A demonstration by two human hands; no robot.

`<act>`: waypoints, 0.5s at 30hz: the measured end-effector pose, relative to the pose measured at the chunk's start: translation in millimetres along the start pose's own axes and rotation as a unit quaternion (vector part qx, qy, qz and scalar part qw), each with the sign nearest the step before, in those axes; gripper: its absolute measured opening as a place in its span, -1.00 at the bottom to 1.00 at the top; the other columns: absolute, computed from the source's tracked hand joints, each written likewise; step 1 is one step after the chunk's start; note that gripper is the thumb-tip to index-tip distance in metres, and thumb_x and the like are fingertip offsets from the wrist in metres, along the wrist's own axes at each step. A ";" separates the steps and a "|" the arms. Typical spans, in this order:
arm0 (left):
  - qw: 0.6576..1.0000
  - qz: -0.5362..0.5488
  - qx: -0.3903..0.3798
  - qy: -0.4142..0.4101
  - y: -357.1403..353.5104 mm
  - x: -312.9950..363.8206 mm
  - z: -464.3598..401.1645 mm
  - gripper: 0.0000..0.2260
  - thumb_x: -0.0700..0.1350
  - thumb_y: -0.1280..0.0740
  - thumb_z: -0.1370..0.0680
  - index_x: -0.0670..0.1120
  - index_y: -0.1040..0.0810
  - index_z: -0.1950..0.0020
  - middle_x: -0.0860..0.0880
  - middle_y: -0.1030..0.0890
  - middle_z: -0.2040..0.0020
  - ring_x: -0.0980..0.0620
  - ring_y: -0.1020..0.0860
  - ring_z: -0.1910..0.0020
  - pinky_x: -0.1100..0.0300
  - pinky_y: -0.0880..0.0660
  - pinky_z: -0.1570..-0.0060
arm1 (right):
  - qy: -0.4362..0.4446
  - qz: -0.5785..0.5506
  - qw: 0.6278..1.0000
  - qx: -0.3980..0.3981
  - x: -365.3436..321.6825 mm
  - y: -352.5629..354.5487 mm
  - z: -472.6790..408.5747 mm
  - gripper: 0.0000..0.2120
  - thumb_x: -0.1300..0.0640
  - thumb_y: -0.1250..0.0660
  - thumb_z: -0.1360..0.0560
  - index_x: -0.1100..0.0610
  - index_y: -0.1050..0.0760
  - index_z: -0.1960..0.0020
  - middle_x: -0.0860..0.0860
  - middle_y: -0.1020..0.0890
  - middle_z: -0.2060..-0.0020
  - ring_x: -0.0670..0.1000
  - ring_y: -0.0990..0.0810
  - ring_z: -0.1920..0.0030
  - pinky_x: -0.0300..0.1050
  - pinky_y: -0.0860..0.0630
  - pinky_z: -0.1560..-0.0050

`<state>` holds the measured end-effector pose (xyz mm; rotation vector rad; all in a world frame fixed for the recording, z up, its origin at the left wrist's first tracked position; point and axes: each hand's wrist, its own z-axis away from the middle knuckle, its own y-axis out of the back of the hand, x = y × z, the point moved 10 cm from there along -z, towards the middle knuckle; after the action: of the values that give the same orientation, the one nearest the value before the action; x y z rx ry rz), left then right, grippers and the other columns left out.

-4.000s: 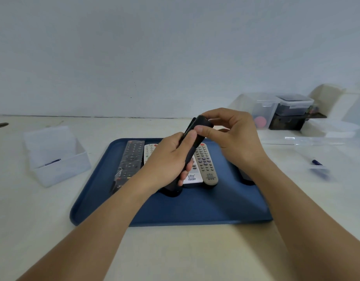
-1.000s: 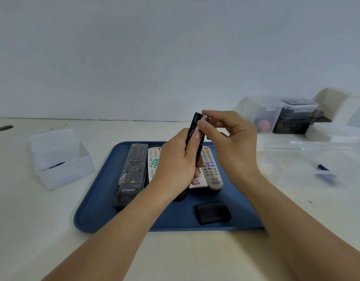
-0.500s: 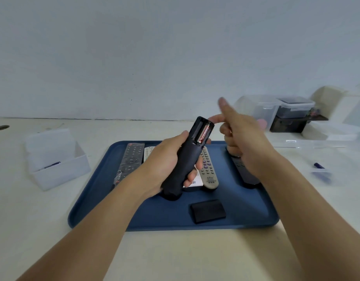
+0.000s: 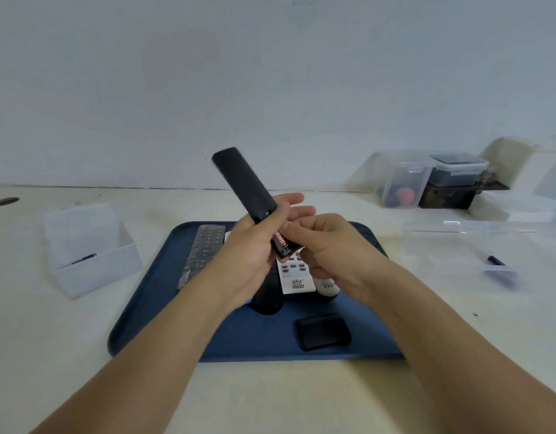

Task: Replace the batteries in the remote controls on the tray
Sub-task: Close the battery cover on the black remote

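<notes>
Black remote is tilting toward 11 o'clock above the tray, left hand gripping it; right hand is pinching at the exposed battery. Battery may be slipping out, rolling off onto the bench.

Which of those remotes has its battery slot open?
The black remote held up in the left hand: a red battery shows at its lower end. The other remotes lie flat on the blue tray.
</notes>
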<state>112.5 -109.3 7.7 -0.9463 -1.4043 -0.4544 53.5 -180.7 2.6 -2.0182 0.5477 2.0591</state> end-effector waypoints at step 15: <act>0.996 0.012 0.084 0.041 11.8 -7.6 7.0 -0.33 0.35 0.04 -0.65 -0.09 -0.60 0.25 -0.07 -0.53 0.38 -0.07 -0.41 0.38 0.18 -0.29 0.42 | 0.320 0.149 0.929 0.114 -61.8 -6.5 38.8 -0.80 0.27 -0.53 -0.43 0.12 -0.53 0.05 -0.09 -0.63 0.21 -0.12 -0.56 0.46 -0.46 -0.34 0.37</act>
<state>115.9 -99.0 -3.5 -0.7988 -1.3325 -0.3485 23.3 -152.4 63.0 -2.5555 1.2064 1.3226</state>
